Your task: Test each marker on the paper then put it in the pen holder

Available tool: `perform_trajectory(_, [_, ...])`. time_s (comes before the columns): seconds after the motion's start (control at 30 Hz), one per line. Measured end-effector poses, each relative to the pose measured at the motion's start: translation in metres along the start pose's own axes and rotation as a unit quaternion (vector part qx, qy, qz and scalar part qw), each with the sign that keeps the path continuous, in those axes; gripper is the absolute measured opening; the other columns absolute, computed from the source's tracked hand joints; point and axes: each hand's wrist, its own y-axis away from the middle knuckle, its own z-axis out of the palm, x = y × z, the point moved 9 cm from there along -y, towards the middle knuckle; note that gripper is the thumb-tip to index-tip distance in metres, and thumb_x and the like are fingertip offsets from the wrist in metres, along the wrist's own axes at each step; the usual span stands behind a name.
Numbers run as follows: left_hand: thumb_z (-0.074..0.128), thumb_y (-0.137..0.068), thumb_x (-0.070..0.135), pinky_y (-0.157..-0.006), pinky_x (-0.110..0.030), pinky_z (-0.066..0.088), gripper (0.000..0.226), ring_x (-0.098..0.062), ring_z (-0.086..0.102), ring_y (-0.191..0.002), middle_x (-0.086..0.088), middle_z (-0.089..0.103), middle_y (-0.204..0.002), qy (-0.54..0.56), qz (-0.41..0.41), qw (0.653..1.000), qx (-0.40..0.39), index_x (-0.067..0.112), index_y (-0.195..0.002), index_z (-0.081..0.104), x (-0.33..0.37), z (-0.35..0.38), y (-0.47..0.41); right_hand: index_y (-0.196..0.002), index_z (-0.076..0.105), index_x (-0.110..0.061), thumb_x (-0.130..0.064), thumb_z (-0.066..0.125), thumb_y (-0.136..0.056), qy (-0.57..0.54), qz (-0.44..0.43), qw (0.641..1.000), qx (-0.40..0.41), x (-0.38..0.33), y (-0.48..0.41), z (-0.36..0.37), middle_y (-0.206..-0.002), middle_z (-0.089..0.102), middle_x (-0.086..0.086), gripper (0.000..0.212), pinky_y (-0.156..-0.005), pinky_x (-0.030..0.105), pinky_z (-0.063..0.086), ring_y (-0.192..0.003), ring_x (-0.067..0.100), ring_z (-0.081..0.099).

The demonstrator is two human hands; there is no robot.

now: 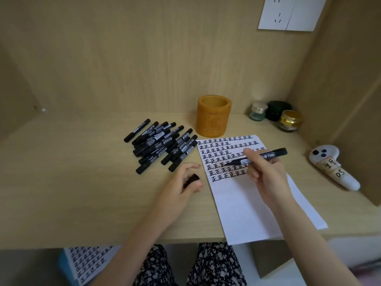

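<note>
A person's right hand grips an uncapped marker, tip low over the paper on the counter, while the left hand holds its cap; after this test stroke, recapping and the pen holder likely follow.

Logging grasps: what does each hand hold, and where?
Right hand pinches the uncapped marker mid-barrel; left hand holds a black cap in curled fingers.

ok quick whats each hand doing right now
left hand: holding the black marker cap
right hand: holding the uncapped marker, tip over the paper
</note>
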Motion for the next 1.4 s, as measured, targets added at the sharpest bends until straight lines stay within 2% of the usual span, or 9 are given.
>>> perform_trajectory(0.1, [0.067, -0.081, 0.026, -0.096, -0.024, 0.048, 0.029, 0.000, 0.060, -0.103, 0.020, 0.065, -0.108, -0.008, -0.003, 1.000, -0.013, 0.043, -0.102, 0.056, -0.004, 0.004, 0.003, -0.063, 0.050, -0.016, -0.005, 0.054, -0.092, -0.030, 0.017, 0.999, 0.004, 0.013, 0.000, 0.001, -0.049, 0.032, -0.004, 0.031, -0.042, 0.022, 0.026, -0.042, 0.012, 0.032])
perform_trajectory(0.2, [0.069, -0.080, 0.024, -0.082, -0.015, 0.050, 0.032, 0.008, 0.060, -0.087, 0.027, 0.065, -0.097, -0.017, 0.003, 0.999, -0.033, 0.052, -0.093, 0.060, -0.002, 0.010, 0.007, -0.091, 0.066, -0.006, -0.016, 0.051, -0.095, 0.071, 0.024, 0.997, -0.014, 0.024, 0.001, 0.012, -0.050, 0.053, 0.006, 0.019, -0.040, 0.021, 0.030, -0.043, 0.016, 0.051])
perform_trajectory(0.27, [0.068, -0.081, 0.027, -0.069, -0.010, 0.044, 0.030, 0.011, 0.055, -0.073, 0.028, 0.065, -0.097, -0.029, 0.010, 0.998, -0.046, 0.052, -0.097, 0.062, 0.002, 0.012, 0.007, -0.086, 0.066, -0.003, -0.021, 0.058, -0.094, 0.139, 0.014, 0.990, -0.020, 0.025, 0.003, 0.019, -0.054, 0.061, 0.010, 0.022, -0.039, 0.019, 0.030, -0.043, 0.014, 0.056])
perform_trajectory(0.37, [0.065, -0.084, 0.028, -0.059, -0.003, 0.036, 0.029, 0.018, 0.046, -0.060, 0.025, 0.063, -0.106, -0.065, 0.030, 0.994, -0.084, 0.040, -0.109, 0.065, 0.009, 0.019, 0.010, -0.069, 0.059, -0.001, -0.013, 0.068, -0.087, 0.171, -0.023, 0.985, -0.005, 0.021, 0.005, 0.020, -0.047, 0.057, 0.005, 0.023, -0.040, 0.013, 0.034, -0.036, 0.008, 0.048])
perform_trajectory(0.6, [0.063, -0.086, 0.030, -0.060, -0.001, 0.033, 0.029, 0.023, 0.043, -0.064, 0.026, 0.052, -0.086, -0.096, 0.031, 0.991, -0.092, 0.041, -0.113, 0.064, 0.006, 0.021, 0.011, -0.063, 0.066, -0.008, -0.009, 0.071, -0.084, 0.228, -0.056, 0.972, 0.033, 0.030, 0.007, 0.013, -0.063, 0.070, -0.010, 0.022, -0.061, 0.006, 0.044, -0.065, -0.004, 0.064])
perform_trajectory(0.7, [0.063, -0.086, 0.032, -0.061, 0.000, 0.033, 0.029, 0.024, 0.042, -0.065, 0.026, 0.052, -0.088, -0.107, 0.029, 0.989, -0.095, 0.043, -0.112, 0.063, 0.006, 0.021, 0.012, -0.063, 0.065, -0.003, -0.008, 0.069, -0.084, 0.245, -0.058, 0.967, 0.047, 0.031, 0.007, 0.009, -0.060, 0.066, -0.007, 0.022, -0.058, 0.005, 0.041, -0.059, -0.005, 0.059])
perform_trajectory(1.07, [0.062, -0.085, 0.035, -0.060, -0.004, 0.034, 0.029, 0.018, 0.042, -0.063, 0.020, 0.056, -0.088, -0.119, 0.011, 0.988, -0.099, 0.048, -0.111, 0.060, 0.003, 0.021, 0.012, -0.059, 0.066, -0.013, -0.011, 0.070, -0.084, 0.270, -0.056, 0.961, 0.021, 0.034, 0.008, 0.016, -0.057, 0.066, -0.011, 0.026, -0.059, 0.009, 0.043, -0.060, -0.002, 0.060])
perform_trajectory(1.23, [0.062, -0.085, 0.035, -0.060, -0.003, 0.033, 0.029, 0.020, 0.043, -0.064, 0.024, 0.054, -0.086, -0.120, 0.013, 0.988, -0.096, 0.049, -0.110, 0.060, 0.004, 0.020, 0.013, -0.061, 0.067, -0.010, -0.016, 0.071, -0.084, 0.293, -0.049, 0.955, 0.020, 0.036, 0.008, 0.016, -0.062, 0.067, 0.003, 0.024, -0.059, 0.019, 0.044, -0.060, 0.008, 0.059])
perform_trajectory(1.4, [0.062, -0.085, 0.035, -0.060, -0.003, 0.034, 0.029, 0.019, 0.043, -0.064, 0.023, 0.055, -0.087, -0.115, 0.012, 0.988, -0.099, 0.052, -0.108, 0.058, 0.004, 0.021, 0.013, -0.058, 0.064, -0.015, -0.013, 0.069, -0.084, 0.308, -0.056, 0.949, 0.038, 0.034, 0.009, 0.014, -0.054, 0.064, -0.009, 0.027, -0.056, 0.016, 0.042, -0.055, 0.001, 0.057])
